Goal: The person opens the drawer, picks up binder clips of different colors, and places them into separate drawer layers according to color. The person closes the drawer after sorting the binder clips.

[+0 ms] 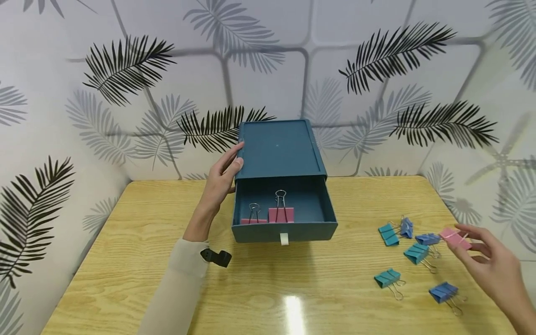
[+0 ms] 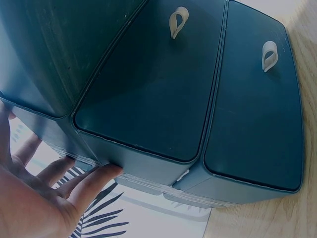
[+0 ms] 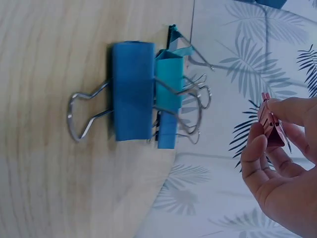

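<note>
The counter (image 1: 125,260) carried a teal drawer box (image 1: 278,149), its open drawer (image 1: 284,230) lying left of the right hand (image 1: 494,270), whose fingers pinched a pink binder clip (image 1: 454,238), probably crosswise. The left hand (image 1: 219,181) pressed straight fingers against the box's side.

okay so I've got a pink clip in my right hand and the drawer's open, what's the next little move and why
Probably carry the pink clip left, over the open drawer, and set it beside the two pink clips already inside. The right hand pinches it above the table, apart from the blue and teal clips, while the left hand steadies the box.
</note>
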{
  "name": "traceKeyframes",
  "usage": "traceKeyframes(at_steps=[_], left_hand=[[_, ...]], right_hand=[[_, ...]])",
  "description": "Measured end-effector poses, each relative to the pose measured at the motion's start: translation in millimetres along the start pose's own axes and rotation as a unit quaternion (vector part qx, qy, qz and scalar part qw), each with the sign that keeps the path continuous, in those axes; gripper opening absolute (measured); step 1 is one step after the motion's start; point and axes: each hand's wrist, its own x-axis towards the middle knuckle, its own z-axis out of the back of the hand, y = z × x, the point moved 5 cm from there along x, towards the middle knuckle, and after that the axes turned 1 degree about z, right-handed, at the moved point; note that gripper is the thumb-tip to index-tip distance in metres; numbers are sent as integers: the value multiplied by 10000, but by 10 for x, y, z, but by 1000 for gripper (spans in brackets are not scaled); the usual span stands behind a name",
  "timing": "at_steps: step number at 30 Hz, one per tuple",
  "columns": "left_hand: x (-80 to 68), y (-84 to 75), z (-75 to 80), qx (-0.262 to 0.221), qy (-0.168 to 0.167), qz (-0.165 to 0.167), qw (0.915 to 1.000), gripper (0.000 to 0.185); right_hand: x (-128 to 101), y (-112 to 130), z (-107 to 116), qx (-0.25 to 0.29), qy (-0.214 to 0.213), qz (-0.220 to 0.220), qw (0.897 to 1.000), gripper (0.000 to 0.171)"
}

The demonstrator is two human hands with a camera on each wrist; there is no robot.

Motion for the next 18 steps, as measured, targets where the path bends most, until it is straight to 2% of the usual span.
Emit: traceKeyframes(at_steps=[10,18], left_hand=[[6,10,2,13,-5,-42,10000,49],[-10,-3,-4,7,13,-43,10000,50]], right_hand=[[42,271,-19,503,-154,288,9982,42],[92,393,3,680,-361,71,9970,39]])
